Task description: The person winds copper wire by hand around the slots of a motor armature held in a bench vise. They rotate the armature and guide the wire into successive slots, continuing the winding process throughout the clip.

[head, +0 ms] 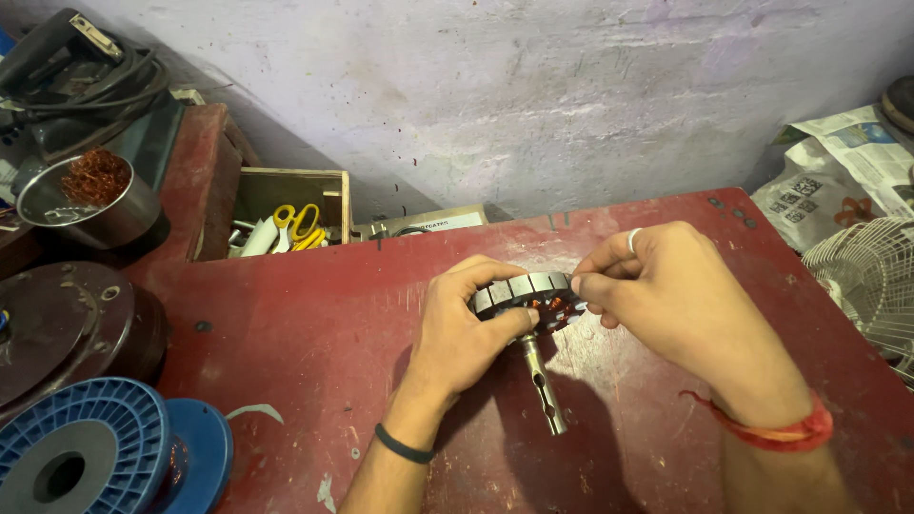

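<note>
My left hand (466,328) grips a round slotted metal motor core (529,297) with copper wire windings, held just above the red table (305,324). A steel shaft (543,385) sticks out of the core toward me. My right hand (657,286), a ring on one finger, pinches at the core's right edge with thumb and fingertips. A black band sits on my left wrist and a red thread on my right wrist.
A blue plastic spool (90,447) lies at the near left beside a dark round disc (57,324). A steel bowl of copper wire scraps (90,195) and a wooden box with yellow scissors (297,221) stand at the back left. Newspaper (838,176) and a white fan guard (871,276) are at the right.
</note>
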